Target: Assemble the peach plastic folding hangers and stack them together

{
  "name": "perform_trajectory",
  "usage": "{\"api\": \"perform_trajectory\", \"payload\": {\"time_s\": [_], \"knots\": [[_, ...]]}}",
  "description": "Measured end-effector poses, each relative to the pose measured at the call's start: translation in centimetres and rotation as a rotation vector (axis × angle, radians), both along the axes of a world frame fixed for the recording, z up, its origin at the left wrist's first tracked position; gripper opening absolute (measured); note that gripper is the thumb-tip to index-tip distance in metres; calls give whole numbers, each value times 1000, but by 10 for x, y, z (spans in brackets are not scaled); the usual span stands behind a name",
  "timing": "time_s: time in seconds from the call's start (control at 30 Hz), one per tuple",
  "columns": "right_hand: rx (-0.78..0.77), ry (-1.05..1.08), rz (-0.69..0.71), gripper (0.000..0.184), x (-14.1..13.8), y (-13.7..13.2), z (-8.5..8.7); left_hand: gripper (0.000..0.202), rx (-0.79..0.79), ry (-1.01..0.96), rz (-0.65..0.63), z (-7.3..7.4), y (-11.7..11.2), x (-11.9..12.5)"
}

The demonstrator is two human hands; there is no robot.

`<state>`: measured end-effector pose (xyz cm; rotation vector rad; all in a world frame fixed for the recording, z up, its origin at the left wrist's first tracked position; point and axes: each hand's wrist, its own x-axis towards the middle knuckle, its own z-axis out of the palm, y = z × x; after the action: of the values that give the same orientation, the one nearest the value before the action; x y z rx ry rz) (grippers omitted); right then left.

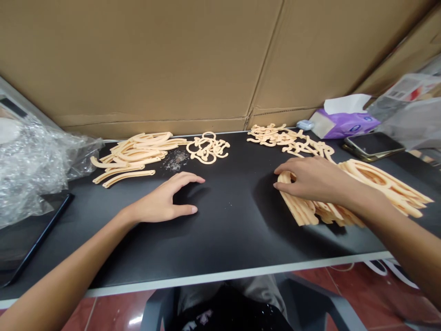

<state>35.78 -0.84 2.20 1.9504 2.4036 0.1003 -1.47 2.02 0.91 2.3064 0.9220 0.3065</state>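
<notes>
My left hand rests on the black table near its middle, fingers stretched out and holding nothing. My right hand lies palm down on a heap of peach-coloured plastic hanger pieces at the right, with its fingertips curled over the left end of the top pieces. Curved peach strips lie in a pile at the back left. Small peach hooks sit beside them, and more small pieces lie at the back right.
Cardboard sheets wall off the back of the table. Crumpled clear plastic lies at the left over a dark tablet. A purple tissue pack and a phone sit at the back right. Small debris dots the table.
</notes>
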Motion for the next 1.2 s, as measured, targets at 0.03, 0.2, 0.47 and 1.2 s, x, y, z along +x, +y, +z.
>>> {"api": "perform_trajectory", "payload": {"time_s": [0.03, 0.2, 0.47, 1.2], "knots": [[1, -6, -2, 41, -1, 0, 1, 58, 1, 1, 1, 0, 0, 0], [52, -13, 73, 43, -26, 9, 12, 56, 4, -24, 5, -1, -2, 2], [194, -9, 172, 34, -130, 41, 0, 30, 482, 66, 458, 2, 17, -14], [279, 288, 120, 40, -149, 46, -41, 25, 504, 222, 389, -9, 23, -17]]}}
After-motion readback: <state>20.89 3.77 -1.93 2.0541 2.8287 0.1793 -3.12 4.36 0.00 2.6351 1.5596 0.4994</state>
